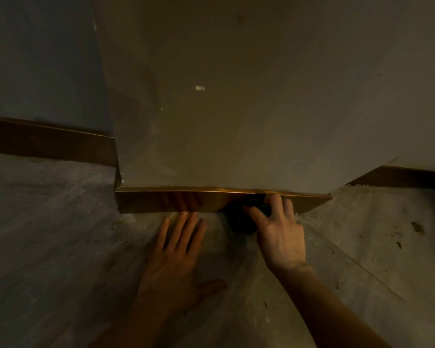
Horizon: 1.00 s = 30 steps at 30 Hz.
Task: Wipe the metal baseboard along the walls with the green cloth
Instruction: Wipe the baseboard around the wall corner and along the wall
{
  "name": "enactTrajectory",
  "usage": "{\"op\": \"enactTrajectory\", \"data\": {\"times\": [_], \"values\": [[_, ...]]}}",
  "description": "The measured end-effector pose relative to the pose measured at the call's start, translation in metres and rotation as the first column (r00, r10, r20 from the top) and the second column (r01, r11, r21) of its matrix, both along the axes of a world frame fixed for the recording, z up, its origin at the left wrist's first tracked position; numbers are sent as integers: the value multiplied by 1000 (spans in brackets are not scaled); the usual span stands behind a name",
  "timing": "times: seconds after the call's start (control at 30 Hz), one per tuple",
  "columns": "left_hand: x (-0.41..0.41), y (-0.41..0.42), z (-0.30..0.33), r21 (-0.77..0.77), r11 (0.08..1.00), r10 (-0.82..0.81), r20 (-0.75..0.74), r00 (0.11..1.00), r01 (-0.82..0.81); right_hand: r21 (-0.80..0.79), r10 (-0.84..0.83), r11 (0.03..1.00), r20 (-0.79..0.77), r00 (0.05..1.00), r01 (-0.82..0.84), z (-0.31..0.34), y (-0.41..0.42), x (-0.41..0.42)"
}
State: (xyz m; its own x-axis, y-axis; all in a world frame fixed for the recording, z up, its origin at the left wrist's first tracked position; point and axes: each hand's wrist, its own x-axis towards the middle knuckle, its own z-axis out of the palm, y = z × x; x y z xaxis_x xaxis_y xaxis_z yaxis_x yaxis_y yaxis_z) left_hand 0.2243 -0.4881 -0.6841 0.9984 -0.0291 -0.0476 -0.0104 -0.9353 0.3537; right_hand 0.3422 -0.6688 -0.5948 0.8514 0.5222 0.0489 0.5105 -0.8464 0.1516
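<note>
Down at floor level, the right hand [279, 232] held the green cloth [244, 217] bunched in a closed grasp, fingers curled over the top of the wad and thumb tucked in on its left side, pressing it against the face of the metal baseboard [161, 200]. In the dim light the cloth read as almost black, and how much of it lay behind the fingers could not be told. It sat toward the right part of the short front strip, touching the metal and reaching down to the floor [60, 234].

That front strip ran left to right along the foot of a projecting wall [211, 121], so its long axis lay crosswise to the person's reach. Most of the bare strip stretched to the left of the cloth; only a short piece remained to its right before the corner. Judging by this, a sweep leftward along the strip would cover the larger share, and the right hand was the one placed to make it.

The left hand [178, 257] rested flat on the floor with fingers spread and holding nothing, its fingertips just short of the baseboard and a little left of the cloth, where it could stand in the way of a leftward pass.

Further baseboard sections [48, 141] receded along the walls at far left and far right, well apart from both hands. No containers were visible
</note>
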Motion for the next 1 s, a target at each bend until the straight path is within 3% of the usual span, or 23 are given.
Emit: {"op": "enactTrajectory", "data": {"times": [1.0], "values": [[-2,-1,9,63,998,8,-13,1000,-7,152,-293,945,-4,956,291,10,-16,-4]]}}
